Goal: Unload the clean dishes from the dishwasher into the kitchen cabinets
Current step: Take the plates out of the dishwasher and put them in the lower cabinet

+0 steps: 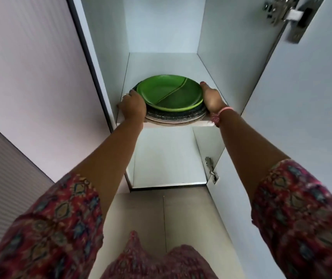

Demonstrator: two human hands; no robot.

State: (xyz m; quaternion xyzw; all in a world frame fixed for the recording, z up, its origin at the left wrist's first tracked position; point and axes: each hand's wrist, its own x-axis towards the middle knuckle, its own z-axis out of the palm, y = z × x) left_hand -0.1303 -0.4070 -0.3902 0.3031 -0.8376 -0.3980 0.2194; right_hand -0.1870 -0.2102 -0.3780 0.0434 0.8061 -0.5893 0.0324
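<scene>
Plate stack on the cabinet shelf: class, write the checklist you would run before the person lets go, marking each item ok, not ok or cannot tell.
1. Left hand grips the plate stack: ok.
2. Right hand steadies the other side: ok.
3. Stack fully on the shelf: not ok, its front overhangs the edge.
4. Green plate sits flat on top: ok.
5. Space behind the stack: ok.
6. Cabinet door open: ok.

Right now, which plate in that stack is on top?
The green plate, with a curved line dividing its lighter and darker halves, is on top. The plates under it are dark and pale and show only their rims.
</scene>
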